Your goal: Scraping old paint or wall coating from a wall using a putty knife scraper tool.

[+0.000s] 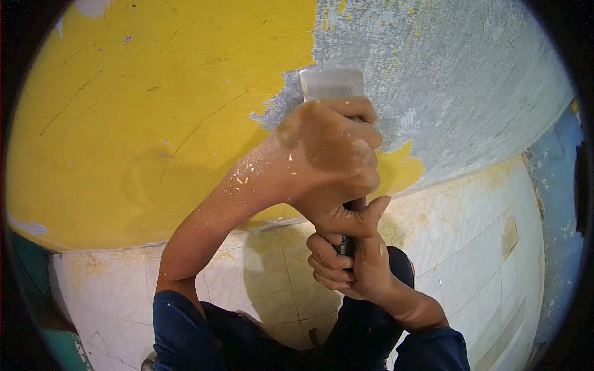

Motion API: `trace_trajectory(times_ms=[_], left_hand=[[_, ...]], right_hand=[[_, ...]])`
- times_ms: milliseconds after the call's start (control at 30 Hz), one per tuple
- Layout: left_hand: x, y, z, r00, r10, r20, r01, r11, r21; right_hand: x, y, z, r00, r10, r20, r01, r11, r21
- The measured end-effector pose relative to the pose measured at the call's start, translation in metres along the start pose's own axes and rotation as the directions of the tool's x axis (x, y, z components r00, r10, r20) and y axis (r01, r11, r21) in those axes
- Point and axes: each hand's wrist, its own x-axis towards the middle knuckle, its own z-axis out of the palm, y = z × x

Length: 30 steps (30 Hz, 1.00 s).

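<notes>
A paint scraper [332, 84] points up the wall, its broad metal blade against a patch of bare grey plaster. My left hand [332, 148] is wrapped around the tool just below the blade, with paint flakes stuck to the wrist and forearm. Lower down, my right hand [355, 266] grips the dark handle [344, 246], its thumb raised close to the left hand. Yellow paint [185, 102] with a ragged edge covers the wall left of the blade. To the right spreads scraped grey wall [445, 83], and a small yellow remnant [401, 162] sits near its base.
Pale floor tiles [459, 250] meet the wall's foot, with yellowish dust along the joint. A blue side wall [559, 195] stands at the right. Dark green surfaces [30, 264] are at the far left. My dark-clothed leg [371, 320] is below the hands.
</notes>
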Motion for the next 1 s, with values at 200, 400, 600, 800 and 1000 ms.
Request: trace_trajectory(times_ms=[200, 400, 600, 800, 1000], left_hand=[[0.004, -0.007, -0.008, 0.996, 0.01, 0.092, -0.014, 0.999, 0.041], [0.032, -0.017, -0.032, 0.998, 0.05, -0.048, -0.044, 0.992, 0.12], [0.049, -0.01, -0.052, 0.981, 0.055, -0.184, -0.036, 0.994, 0.104], [0.045, -0.002, -0.036, 0.97, 0.113, -0.214, -0.083, 0.986, 0.144], [0.029, 0.022, 0.019, 0.989, 0.05, 0.137, -0.068, 0.989, 0.132]], right_hand=[[0.009, 0.0, 0.007, 0.999, 0.039, 0.008, -0.039, 0.997, 0.065], [0.015, -0.025, 0.026, 0.97, -0.157, 0.187, 0.141, 0.985, 0.099], [-0.011, -0.047, 0.054, 0.973, -0.143, 0.179, 0.141, 0.99, 0.023], [-0.019, -0.047, 0.034, 0.992, -0.115, 0.053, 0.123, 0.976, -0.178], [-0.029, -0.03, -0.012, 0.991, 0.037, -0.128, -0.066, 0.97, -0.235]])
